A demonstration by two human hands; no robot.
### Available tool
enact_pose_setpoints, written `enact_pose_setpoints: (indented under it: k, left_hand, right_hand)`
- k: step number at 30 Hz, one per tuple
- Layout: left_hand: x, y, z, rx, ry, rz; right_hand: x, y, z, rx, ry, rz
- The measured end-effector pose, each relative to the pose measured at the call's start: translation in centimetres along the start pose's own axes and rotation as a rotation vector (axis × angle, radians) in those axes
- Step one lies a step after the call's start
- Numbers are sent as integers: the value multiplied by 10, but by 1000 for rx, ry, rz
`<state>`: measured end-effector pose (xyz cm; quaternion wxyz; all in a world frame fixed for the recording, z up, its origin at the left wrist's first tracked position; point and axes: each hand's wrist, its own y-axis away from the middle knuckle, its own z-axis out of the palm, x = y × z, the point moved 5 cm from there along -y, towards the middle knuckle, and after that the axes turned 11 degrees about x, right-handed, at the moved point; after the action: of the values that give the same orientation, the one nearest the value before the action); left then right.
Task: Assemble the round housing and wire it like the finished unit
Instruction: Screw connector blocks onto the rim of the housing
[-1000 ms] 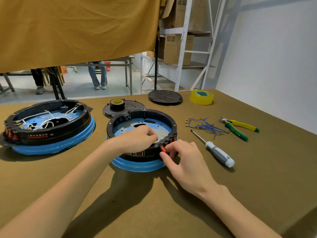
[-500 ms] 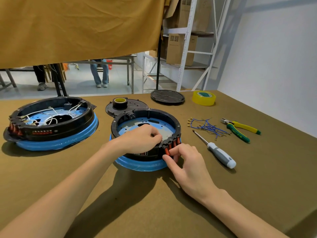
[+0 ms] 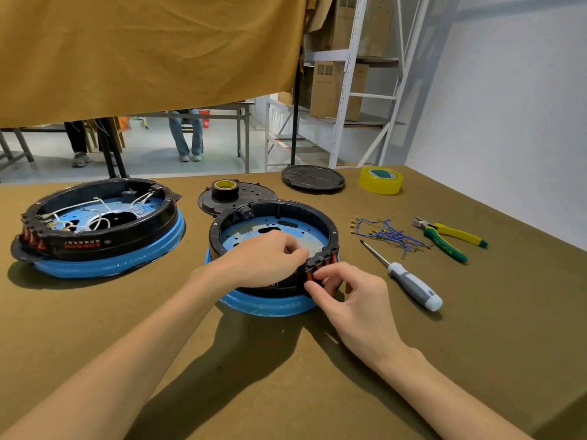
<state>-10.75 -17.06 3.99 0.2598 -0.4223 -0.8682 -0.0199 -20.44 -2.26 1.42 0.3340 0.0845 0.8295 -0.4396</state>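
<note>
R hand (image 3: 346,295) nearest: thumb + forefinger pinch a red switch (image 3: 309,275) at near rim of round housing (image 3: 273,246); switch row runs along rim, away to the right of fingertips. L hand (image 3: 265,258) just beyond, fingers curled over rim from inside, holding what: can't tell. Blue wires (image 3: 389,233) further R, well apart. Finished unit (image 3: 98,227) far L.

The left hand (image 3: 265,260) covers the near wall of the round housing (image 3: 273,222), and its fingertips are tucked out of sight behind the switch block (image 3: 320,263). The red print on the finished unit (image 3: 98,223) is too blurred to read. A hanging cloth (image 3: 149,55) hides the two standing people (image 3: 187,134) above the legs.
</note>
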Motion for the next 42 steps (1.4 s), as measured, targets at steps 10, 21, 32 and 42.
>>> enact_pose_setpoints:
  k: [10, 21, 32, 42]
  left_hand:
    - [1, 9, -14, 17, 124, 130]
    - [12, 27, -17, 271, 93, 296]
    - [1, 18, -10, 217, -16, 245]
    - [-3, 15, -12, 179, -11, 226]
  right_hand:
    - [0, -3, -2, -63, -73, -26]
    - [18, -45, -12, -163, 99, -80]
    - [39, -59, -1, -278, -27, -31]
    - [44, -58, -5, -293, 7, -51]
